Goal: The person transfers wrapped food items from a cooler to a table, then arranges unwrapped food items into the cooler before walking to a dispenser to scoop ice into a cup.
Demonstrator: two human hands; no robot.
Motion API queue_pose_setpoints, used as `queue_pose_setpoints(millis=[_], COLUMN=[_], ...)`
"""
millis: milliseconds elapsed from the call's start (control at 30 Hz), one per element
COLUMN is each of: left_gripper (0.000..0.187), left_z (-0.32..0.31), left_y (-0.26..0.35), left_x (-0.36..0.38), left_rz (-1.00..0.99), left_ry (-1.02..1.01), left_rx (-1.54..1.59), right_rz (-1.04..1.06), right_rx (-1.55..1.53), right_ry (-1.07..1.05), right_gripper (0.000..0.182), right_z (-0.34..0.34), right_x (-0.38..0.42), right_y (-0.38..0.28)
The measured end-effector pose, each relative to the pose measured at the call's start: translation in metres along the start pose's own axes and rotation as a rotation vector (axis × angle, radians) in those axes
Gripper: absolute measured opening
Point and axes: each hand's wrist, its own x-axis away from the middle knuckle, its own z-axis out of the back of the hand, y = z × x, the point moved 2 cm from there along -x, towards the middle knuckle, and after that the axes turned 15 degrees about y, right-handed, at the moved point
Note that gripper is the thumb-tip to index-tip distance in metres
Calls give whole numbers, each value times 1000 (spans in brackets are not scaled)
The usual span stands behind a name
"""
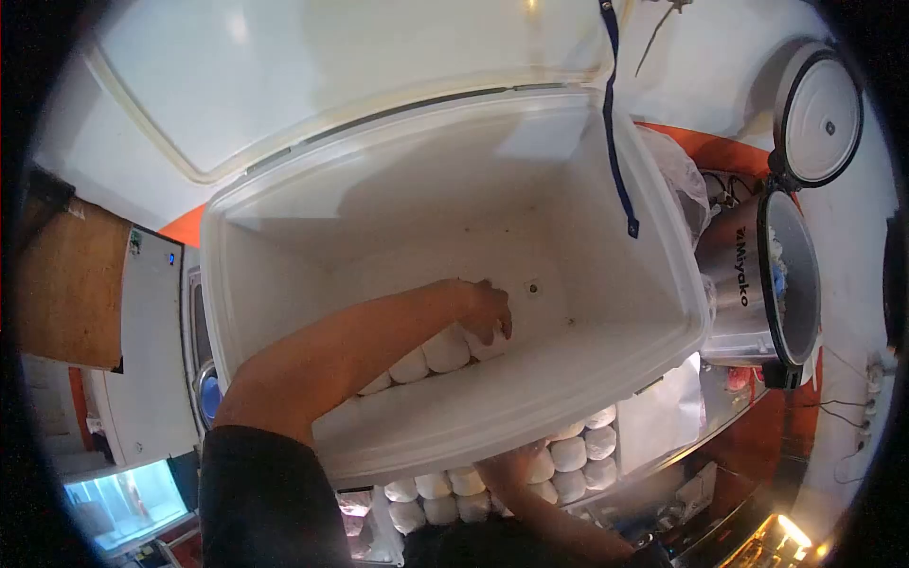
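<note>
Dark sleeve cloth (270, 497) covered the upper left arm. The right hand (511, 466) reached among white rounded pieces (568, 455) packed in rows outside the box; the rim hid part of it, so whether its fingers were apart or clamped on one could not be told. Past the near rim of the white box (426, 447), the left hand (485, 308) curled its fingers down at the right end of a short row of similar pieces (447, 351) beside the near wall; whether it gripped the end piece was unclear. Handling that row well seemed to call for light, cupped fingers, since the pieces looked soft, and for a forearm lifted clear of them. Farther off, a navy strap (615, 142) hung inside the right wall, best kept clear of the arm, and a Miyako cooker (740, 275) stood outside.
</note>
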Motion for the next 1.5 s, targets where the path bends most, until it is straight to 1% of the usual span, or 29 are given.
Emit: queue_pose_setpoints(millis=[33, 100, 200, 267, 333, 400, 500, 533, 600, 633, 667, 700, 767, 800, 833, 867, 900, 933, 967, 1033, 1067, 1100, 1133, 1233, 1300, 1367, 1400, 1467, 1500], left_gripper=[59, 57, 55, 48, 41, 40, 42, 43, 42, 43, 44, 34, 24, 21, 20, 20, 22, 25, 28, 34, 37, 39, 41, 45, 46, 48, 49, 51, 52], left_z=[2, 9, 19, 44, 89, 127, 141, 136, 121, 111, 98, 84, 27, -9, -41, -70, -94, -115, -135, -172, -191, -211, -227, -263, -263, -267, -271, -296, -305], left_y=[2, 11, 19, 13, 22, 42, 55, 60, 61, 66, 75, 89, 107, 112, 117, 120, 123, 127, 132, 139, 137, 136, 136, 135, 146, 148, 147, 138, 136], left_x=[-1, -2, 8, 17, 53, 99, 182, 210, 258, 285, 310, 336, 378, 396, 406, 412, 420, 419, 417, 413, 418, 421, 420, 419, 411, 416, 420, 426, 426], left_rz=[25, 74, 81, 141, 154, 194, 38, -9, -52, -54, -56, -1, 94, 131, 75, 12, -62, -28, 7, 121, 84, 50, 101, 335, 617, 595, 581, 707, 772], left_ry=[-28, -82, 145, 309, 383, 414, 841, 999, 1069, 1163, 1254, 1434, 1814, 2015, 2167, 2315, 2321, 2387, 2454, 2488, 2398, 2312, 2297, 2293, 2387, 2357, 2342, 2357, 2369], left_rx=[-2, -12, -326, -418, -469, -456, -230, -121, 166, 258, 353, 404, 525, 591, 727, 868, 949, 980, 1010, 1018, 1047, 1073, 1093, 1092, 1001, 1095, 1138, 1164, 1175], right_rz=[19, -57, 48, 119, 127, 73, 166, 116, 20, 122, 261, 396, 609, 646, 675, 734, 793, 849, 747, 562, 476, 520, 560, 374, 340, 383, 448, 394, 278], right_rx=[11, 68, 91, 106, 83, 25, -184, -419, -890, -818, -826, -838, -359, -138, 88, -32, -151, -270, -257, 78, 261, 480, 698, 750, 888, 981, 1003, 960, 897], right_ry=[1, 31, 108, 159, 140, 48, -249, -416, -739, -768, -757, -737, -630, -528, -441, -322, -199, -76, -65, -169, -240, -271, -301, -279, -400, -461, -452, -562, -680], right_gripper=[80, 73, 79, 82, 85, 86, 84, 84, 83, 82, 83, 85, 85, 84, 82, 82, 81, 80, 81, 87, 91, 91, 91, 97, 97, 97, 96, 94, 92], right_z=[-2, -10, -9, -5, 10, 49, 88, 105, 151, 186, 213, 241, 274, 281, 288, 288, 285, 280, 251, 200, 174, 152, 133, 88, 72, 48, 29, 29, 49], right_x=[0, 2, 1, 0, -2, -2, 7, 9, -1, -4, -12, -20, -50, -70, -91, -110, -131, -153, -184, -239, -262, -276, -289, -314, -314, -320, -335, -336, -331], right_y=[-2, -1, 0, 1, -6, -24, -13, -15, -37, -59, -79, -98, -155, -178, -200, -207, -209, -210, -207, -200, -190, -182, -172, -117, -101, -60, -17, -13, -55])
